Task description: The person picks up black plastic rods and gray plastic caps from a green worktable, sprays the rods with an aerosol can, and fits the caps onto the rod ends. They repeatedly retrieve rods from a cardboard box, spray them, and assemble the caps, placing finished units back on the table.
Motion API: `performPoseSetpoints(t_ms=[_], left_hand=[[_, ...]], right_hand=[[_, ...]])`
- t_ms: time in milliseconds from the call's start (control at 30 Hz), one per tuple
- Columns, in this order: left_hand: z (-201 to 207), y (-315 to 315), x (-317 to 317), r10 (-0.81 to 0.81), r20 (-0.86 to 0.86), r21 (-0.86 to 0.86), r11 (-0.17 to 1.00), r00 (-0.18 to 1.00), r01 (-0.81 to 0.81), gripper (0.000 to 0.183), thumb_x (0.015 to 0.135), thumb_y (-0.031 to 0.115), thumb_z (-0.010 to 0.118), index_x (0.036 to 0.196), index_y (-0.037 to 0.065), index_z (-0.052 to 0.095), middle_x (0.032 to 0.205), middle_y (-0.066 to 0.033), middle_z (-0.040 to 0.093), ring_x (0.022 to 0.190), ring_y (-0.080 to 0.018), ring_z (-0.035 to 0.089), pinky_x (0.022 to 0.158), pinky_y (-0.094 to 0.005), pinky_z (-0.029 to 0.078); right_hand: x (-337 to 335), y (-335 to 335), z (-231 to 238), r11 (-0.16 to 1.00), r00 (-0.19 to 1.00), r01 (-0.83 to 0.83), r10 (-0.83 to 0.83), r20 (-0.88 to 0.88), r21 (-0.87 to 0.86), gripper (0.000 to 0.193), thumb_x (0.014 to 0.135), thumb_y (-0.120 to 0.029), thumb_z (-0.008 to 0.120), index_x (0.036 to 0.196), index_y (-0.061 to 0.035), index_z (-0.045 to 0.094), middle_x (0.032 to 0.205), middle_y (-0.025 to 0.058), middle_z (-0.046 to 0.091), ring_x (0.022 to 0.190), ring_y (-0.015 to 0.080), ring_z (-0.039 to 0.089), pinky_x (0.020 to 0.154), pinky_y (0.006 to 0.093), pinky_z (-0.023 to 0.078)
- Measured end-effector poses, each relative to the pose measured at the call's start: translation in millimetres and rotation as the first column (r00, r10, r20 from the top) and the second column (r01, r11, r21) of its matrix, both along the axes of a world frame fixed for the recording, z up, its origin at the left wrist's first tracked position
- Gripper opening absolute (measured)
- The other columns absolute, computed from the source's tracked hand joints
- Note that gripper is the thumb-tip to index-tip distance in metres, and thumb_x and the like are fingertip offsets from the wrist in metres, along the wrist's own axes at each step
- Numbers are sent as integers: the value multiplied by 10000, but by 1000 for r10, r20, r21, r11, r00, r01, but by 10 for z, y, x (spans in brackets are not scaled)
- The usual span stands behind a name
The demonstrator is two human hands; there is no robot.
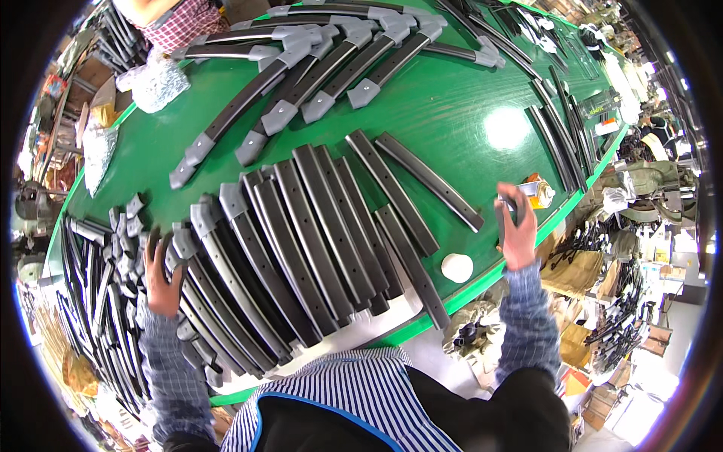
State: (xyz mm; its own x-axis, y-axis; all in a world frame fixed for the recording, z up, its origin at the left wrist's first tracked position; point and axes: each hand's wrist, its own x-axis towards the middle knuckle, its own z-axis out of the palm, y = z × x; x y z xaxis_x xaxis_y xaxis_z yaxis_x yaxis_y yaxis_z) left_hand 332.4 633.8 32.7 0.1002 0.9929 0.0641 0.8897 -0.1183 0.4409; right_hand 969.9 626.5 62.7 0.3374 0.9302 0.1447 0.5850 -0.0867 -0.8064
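My left hand (161,282) is at the left of the table, its fingers and thumb apart. It reaches among loose grey plastic fittings (134,226), beside a row of slightly curved black bars (290,248). Some bars in the row carry a grey fitting (202,218) on the far end. On the right, my right hand (520,241) is raised with bent fingers and thumb curled around something dark, too unclear to name. Just beyond it stands a yellow spray can (540,193) with a white top. A small white round cup or lid (456,267) sits nearer me.
Joined bars with grey angled fittings (301,68) spread across the far side of the green table (467,113). More black bars (557,143) lie at the right edge. Clear plastic bags (160,84) rest near another person's checked clothing (184,29) at the far left.
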Motion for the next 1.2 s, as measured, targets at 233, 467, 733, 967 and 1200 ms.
performPoseSetpoints(t_ms=[233,467,733,967,1200], left_hand=[[-707,-1896,-560,448,52,-109,891,893,-440,558,870,26,609,1410,58,471,1421,-218,454,1326,-383,424,1132,-439,309],[-736,-2662,-701,357,92,-103,932,929,-348,662,811,295,746,1374,62,488,1449,-280,394,1343,-467,365,1117,-514,333],[-807,-2933,-1657,563,133,5,822,815,-569,595,808,220,709,1345,73,498,1379,-279,438,1289,-469,399,1099,-517,344],[-1116,-1995,-2086,368,23,35,929,929,-369,643,778,253,721,1365,100,507,1354,-245,490,1250,-442,458,1064,-506,399],[-893,-1934,-1536,422,87,73,901,903,-428,605,833,93,681,1399,57,470,1450,-279,385,1354,-460,347,1142,-494,301]], right_hand=[[-154,-1358,-1380,943,923,94,38,384,-318,654,755,-193,764,1366,-225,533,1317,225,501,1244,415,460,1063,486,385],[-340,-1117,-1452,895,734,359,-97,672,-263,730,928,-504,570,1510,-132,334,1273,185,583,1026,361,598,815,501,529],[-3837,-1899,-740,771,718,-632,621,315,-78,311,847,-276,691,1101,-102,645,1148,136,617,1148,317,547,1028,446,409],[-2903,-1954,-913,977,846,-180,212,488,-113,366,856,-141,658,1203,-47,589,1194,147,616,1144,366,521,1009,466,399],[-858,-1758,-1546,763,740,412,37,671,-497,693,766,-292,684,1382,-59,467,1332,220,541,1304,395,428,1102,470,356]])
